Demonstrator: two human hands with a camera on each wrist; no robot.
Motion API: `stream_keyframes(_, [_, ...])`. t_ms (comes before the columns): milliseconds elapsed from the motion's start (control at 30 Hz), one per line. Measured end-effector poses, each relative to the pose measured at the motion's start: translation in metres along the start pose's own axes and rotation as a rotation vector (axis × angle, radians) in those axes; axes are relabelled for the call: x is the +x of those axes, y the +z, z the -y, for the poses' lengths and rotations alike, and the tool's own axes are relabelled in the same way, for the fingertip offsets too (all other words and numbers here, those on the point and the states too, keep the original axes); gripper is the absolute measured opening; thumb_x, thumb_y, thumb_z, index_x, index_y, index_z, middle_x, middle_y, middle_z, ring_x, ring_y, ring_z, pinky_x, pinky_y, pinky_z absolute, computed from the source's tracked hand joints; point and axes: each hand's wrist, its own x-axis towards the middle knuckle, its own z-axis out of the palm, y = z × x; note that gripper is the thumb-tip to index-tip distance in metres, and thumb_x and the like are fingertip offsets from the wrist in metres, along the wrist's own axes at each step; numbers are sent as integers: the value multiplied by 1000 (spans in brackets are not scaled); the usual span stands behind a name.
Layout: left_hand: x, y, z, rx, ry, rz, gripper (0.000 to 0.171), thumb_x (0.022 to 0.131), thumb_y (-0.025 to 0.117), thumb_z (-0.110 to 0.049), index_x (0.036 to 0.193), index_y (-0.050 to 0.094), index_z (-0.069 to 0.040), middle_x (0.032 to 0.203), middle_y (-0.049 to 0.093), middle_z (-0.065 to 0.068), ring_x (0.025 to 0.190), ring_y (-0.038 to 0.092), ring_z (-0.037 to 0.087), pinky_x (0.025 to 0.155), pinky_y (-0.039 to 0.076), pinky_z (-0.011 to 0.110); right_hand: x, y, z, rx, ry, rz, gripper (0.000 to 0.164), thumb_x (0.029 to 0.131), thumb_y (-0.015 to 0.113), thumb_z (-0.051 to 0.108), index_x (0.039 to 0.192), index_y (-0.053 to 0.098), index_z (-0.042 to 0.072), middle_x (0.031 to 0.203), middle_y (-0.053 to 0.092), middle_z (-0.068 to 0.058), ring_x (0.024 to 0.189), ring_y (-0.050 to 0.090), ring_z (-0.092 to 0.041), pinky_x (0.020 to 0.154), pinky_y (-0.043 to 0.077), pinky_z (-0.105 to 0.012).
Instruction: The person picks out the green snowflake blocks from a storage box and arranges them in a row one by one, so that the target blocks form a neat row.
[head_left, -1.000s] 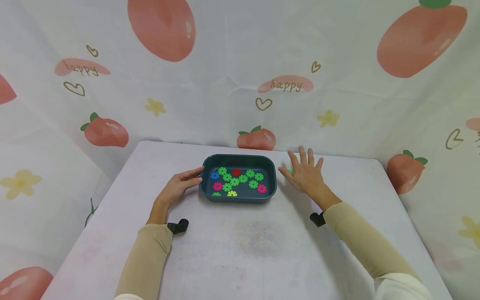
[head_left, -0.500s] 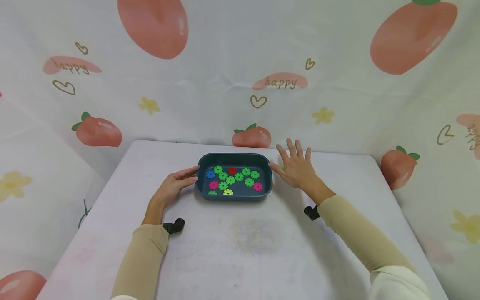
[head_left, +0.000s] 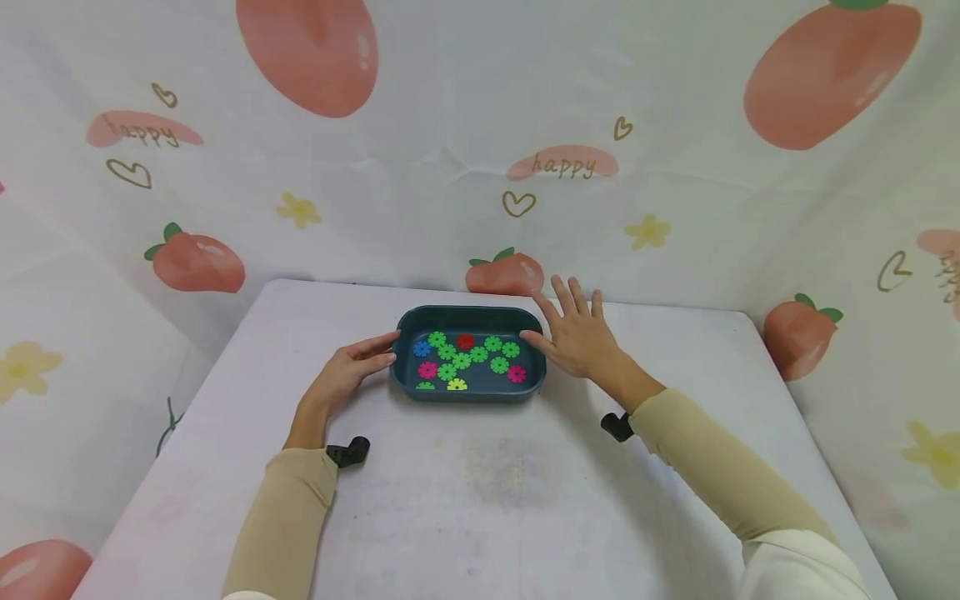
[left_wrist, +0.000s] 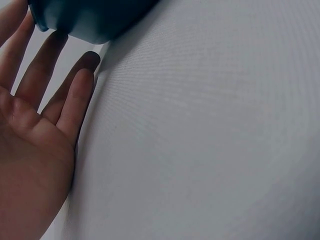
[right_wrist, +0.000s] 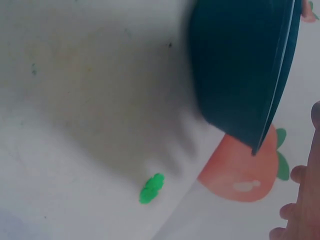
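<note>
Right grip (head_left: 577, 337), fingers spread wide, hangs over the right end of the tub (head_left: 468, 397); left grip (head_left: 345, 375), fingers fairly straight, touches its left end. Its long axis follows the counter's (head_left: 480, 517) far edge; a green piece (right_wrist: 151, 188) lies rightward, nearer the right grip.

Left of the frame's centre, our left hand (head_left: 343, 379) points its loosely extended fingers rightward. Right of centre, our right hand (head_left: 581, 340) spreads its fingers upward.

The tray (head_left: 480, 397) is dark teal; its discs (head_left: 461, 361) are green, pink, red, blue and yellow; the white cloth (head_left: 420, 208) bears red peaches (head_left: 201, 263) and yellow flowers (head_left: 298, 210); the table (head_left: 420, 533) is white; sleeves (head_left: 285, 517) are beige.
</note>
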Motion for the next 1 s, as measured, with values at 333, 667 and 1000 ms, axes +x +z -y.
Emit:
stream_keyframes(333, [2, 0, -1, -20, -1, 0, 63, 94, 73, -41, 150, 53, -22, 162, 43, 3, 157, 28, 23, 131, 18, 51, 0, -3, 17, -43, -96, -24, 79, 101, 41, 66, 164, 22, 21, 170, 18, -18, 159, 10, -42, 125, 14, -70])
stream_keyframes(667, [1, 0, 2, -16, -1, 2, 63, 94, 73, -40, 150, 53, -21, 162, 44, 4, 156, 29, 24, 131, 19, 51, 4, 5, 30, -48, -152, -73, 77, 100, 45, 66, 160, 30, 20, 168, 24, -16, 156, 21, -40, 124, 26, -65])
stream_keyframes(1000, [0, 1, 0, -11, 7, -2, 61, 95, 72, -39, 150, 53, -20, 162, 44, 6, 156, 30, 25, 130, 19, 52, 7, 14, 43, -15, -228, -97, 81, 96, 55, 65, 158, 36, 17, 166, 29, -17, 151, 32, -39, 122, 35, -57])
